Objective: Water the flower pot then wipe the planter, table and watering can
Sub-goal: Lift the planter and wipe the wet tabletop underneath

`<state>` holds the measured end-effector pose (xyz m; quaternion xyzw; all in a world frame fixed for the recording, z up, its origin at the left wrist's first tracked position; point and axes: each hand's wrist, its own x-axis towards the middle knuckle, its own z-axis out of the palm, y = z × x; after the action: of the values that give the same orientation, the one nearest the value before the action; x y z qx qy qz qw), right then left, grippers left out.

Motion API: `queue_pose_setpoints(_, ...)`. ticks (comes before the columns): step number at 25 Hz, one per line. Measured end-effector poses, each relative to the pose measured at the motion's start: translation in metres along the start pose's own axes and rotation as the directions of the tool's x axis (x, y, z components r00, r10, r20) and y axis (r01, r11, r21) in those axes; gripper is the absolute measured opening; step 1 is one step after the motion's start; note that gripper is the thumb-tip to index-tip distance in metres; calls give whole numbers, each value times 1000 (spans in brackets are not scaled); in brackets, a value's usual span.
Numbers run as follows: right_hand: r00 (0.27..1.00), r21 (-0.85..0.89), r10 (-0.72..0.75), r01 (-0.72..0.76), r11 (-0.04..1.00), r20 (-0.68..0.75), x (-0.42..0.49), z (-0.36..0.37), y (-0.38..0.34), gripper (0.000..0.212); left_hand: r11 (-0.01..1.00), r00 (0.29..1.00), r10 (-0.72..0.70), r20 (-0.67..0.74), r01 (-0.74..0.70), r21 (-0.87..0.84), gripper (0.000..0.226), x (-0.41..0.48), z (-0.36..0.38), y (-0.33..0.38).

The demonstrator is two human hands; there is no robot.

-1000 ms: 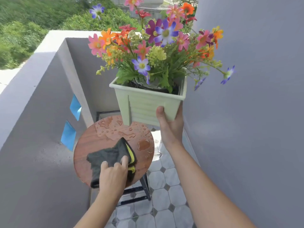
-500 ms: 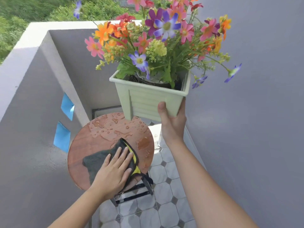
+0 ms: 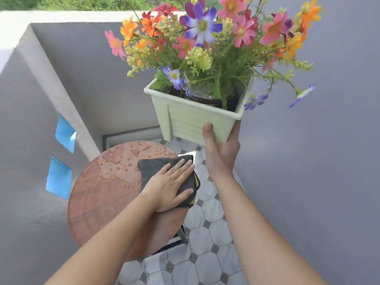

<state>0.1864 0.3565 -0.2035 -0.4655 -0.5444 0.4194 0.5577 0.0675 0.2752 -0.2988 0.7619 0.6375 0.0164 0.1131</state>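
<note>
Planter held aloft, gripped at its base by right hand. Left hand, fingers flat, presses cloth onto wet table.

No legible text, label, brand, number or sign observed: planter, cloth, table and blue wall squares all read blank.

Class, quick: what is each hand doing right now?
Left hand: open, pressing flat on the cloth.
Right hand: gripping the planter.
</note>
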Motion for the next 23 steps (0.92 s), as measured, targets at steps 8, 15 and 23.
queue_pose_setpoints(8, 995, 6, 19, -18, 1000, -99, -11, 7, 5, 95, 886, 880, -462, -105, 453, -101, 69, 26, -4, -28)
queue_pose_setpoints(15, 992, 9, 3, -1, 1000, -125, -11, 0, -4, 91, 684, 676, -726, -129, 688, -242, 72, 15, -10, -52)
queue_pose_setpoints(23, 994, 35, -8, 12, 999, -111, -24, 0, -8, 92, 376, 345, -926, -151, 851, -366, 75, -33, -8, -76)
